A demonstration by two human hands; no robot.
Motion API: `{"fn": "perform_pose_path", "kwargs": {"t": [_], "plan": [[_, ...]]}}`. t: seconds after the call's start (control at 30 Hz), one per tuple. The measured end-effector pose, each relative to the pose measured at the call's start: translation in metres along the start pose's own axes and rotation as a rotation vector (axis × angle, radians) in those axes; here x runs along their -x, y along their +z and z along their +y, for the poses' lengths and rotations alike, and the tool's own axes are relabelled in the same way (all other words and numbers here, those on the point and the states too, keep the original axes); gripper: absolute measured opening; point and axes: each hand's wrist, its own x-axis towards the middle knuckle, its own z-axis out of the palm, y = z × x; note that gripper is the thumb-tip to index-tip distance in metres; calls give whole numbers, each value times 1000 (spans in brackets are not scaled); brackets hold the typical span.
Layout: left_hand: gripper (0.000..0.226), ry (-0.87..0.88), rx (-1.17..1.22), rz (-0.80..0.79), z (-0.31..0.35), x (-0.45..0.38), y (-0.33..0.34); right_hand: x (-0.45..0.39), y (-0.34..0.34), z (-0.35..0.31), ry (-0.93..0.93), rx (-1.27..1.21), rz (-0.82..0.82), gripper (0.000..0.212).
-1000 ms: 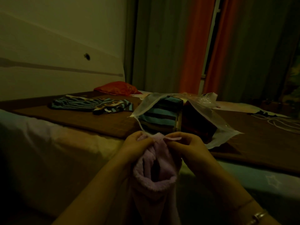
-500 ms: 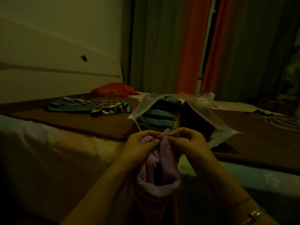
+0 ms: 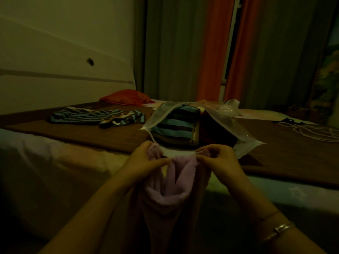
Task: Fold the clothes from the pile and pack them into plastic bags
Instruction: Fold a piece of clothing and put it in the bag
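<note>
- A person's left hand and right hand each pinch the top edge of a fluffy pale-pink fleece garment, fingers curled into the fabric, holding it up at the near edge of a bed.
- The garment hangs down between the forearms, its thick folds bunched below the hands.
- A thin white strip stretches taut between the two hands along the garment's top.
- Just beyond the hands, a clear plastic bag lies on a brown blanket, mouth open toward the person, with folded blue-and-brown striped clothes inside.
- Farther left on the blanket lies a loose striped blue-and-brown garment; behind it, a red cushion.
- A metal bangle circles the right wrist.
</note>
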Motion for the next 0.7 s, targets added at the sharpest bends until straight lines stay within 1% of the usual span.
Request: {"fn": "perform_pose_path", "kwargs": {"t": [0.07, 0.13, 0.2, 0.23, 0.27, 0.3, 0.33, 0.37, 0.4, 0.43, 0.5, 0.53, 0.6, 0.7], "plan": [[28, -47, -69, 30, -13, -4, -8, -3, -11, 12, -5, 58, 70, 11], [29, -96, -179, 106, -28, -9, -18, -8, -24, 25, 18, 106, 166, 9], [19, -110, -293, 193, -43, -12, -31, -12, -39, 39, 54, 103, 235, 9], [13, -117, -331, 212, -44, -11, -37, -14, -45, 45, 71, 89, 246, 9], [16, -131, -351, 220, -49, -12, -41, -15, -49, 50, 85, 82, 243, 8], [21, -140, -355, 212, -52, -13, -46, -15, -51, 55, 92, 94, 235, 6], [31, -149, -340, 202, -54, -13, -49, -16, -51, 58, 90, 117, 228, 5], [42, -168, -291, 180, -54, -12, -51, -17, -49, 61, 83, 139, 224, 6], [46, -190, -233, 150, -53, -11, -52, -18, -46, 63, 77, 153, 224, 8], [42, -205, -183, 133, -51, -9, -53, -18, -43, 64, 76, 157, 226, 10], [34, -213, -204, 127, -52, -10, -58, -19, -39, 64, 60, 167, 233, 14], [35, -210, -224, 145, -54, -11, -63, -19, -38, 63, 44, 178, 235, 16], [38, -198, -283, 235, -57, -11, -73, -19, -39, 62, 18, 190, 241, 17], [28, -182, -392, 355, -61, -12, -85, -22, -40, 62, -15, 193, 276, 12]]}}
